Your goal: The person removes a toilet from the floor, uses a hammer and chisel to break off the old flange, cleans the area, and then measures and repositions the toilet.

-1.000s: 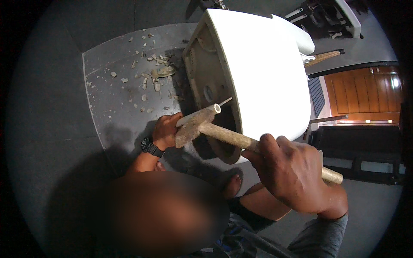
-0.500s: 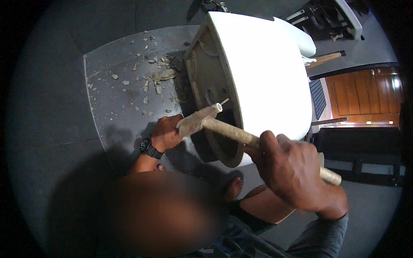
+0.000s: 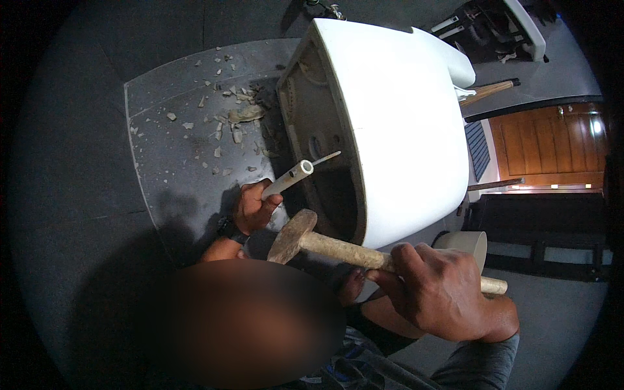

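Note:
My left hand (image 3: 253,208) is closed on a short white tube (image 3: 289,181); a thin metal rod (image 3: 328,158) shows beyond its end, toward the hollow base of a white ceramic toilet (image 3: 406,117) lying on its side. My right hand (image 3: 429,286) grips the wooden handle of a hammer (image 3: 292,235), whose worn head is below the tube, apart from it. Broken pale fragments (image 3: 247,114) lie on the grey tiles left of the toilet.
A wooden door (image 3: 546,146), striped mat (image 3: 478,146) and dark low furniture (image 3: 539,221) stand at right. A beige cylinder (image 3: 468,244) is behind my right hand. A broom (image 3: 487,90) and a white-edged object (image 3: 523,26) with dark parts are at upper right.
The hammer and my right hand have moved down, away from the white tube, exposing more of it. My left hand has shifted slightly, still holding the tube.

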Action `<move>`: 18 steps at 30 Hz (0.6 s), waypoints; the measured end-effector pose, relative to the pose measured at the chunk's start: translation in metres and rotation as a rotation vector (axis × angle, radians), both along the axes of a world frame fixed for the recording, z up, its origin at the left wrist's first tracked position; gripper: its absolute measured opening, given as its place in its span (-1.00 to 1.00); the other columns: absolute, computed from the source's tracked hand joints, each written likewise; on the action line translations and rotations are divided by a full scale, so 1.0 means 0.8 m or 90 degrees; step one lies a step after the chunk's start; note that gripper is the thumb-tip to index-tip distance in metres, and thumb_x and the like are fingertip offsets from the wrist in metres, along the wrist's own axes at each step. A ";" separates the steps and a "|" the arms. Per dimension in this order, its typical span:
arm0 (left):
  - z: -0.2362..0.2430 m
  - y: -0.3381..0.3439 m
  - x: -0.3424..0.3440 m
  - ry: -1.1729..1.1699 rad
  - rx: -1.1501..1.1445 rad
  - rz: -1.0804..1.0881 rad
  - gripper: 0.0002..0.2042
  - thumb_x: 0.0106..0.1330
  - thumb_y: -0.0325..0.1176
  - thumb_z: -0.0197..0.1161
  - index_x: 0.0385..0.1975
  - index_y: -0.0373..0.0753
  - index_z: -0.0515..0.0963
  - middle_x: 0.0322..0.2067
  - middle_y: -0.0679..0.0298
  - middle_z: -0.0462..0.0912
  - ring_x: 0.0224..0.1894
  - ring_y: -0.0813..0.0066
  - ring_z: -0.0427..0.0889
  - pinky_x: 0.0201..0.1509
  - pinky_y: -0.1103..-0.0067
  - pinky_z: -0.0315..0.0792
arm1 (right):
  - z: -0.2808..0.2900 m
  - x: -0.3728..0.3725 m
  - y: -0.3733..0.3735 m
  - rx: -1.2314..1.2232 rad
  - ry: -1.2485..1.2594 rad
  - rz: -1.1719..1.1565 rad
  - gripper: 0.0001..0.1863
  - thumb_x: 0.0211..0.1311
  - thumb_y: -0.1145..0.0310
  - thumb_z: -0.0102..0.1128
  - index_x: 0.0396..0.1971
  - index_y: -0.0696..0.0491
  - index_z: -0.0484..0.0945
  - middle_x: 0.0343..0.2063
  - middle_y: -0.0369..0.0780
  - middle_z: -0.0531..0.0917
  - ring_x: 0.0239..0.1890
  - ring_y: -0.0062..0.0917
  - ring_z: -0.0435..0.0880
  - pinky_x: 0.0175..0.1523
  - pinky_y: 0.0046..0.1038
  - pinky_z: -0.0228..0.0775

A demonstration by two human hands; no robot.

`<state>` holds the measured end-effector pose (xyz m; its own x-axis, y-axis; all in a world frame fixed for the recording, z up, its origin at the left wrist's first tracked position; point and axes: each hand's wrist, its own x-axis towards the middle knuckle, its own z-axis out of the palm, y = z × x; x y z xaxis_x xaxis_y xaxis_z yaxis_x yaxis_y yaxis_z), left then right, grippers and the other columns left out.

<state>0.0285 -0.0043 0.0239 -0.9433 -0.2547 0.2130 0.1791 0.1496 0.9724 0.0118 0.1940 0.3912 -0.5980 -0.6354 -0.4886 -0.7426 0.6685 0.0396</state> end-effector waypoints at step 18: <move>-0.008 0.025 0.001 -0.040 0.054 -0.073 -0.41 0.33 0.26 0.22 -0.42 -0.30 0.57 -0.64 0.07 0.55 -0.53 0.11 0.64 -0.42 0.30 0.45 | 0.000 -0.002 0.000 -0.008 -0.009 0.026 -0.63 0.36 0.06 0.28 -0.32 0.11 0.51 -0.67 -0.24 0.57 -0.76 -0.55 0.51 -0.70 -0.42 0.24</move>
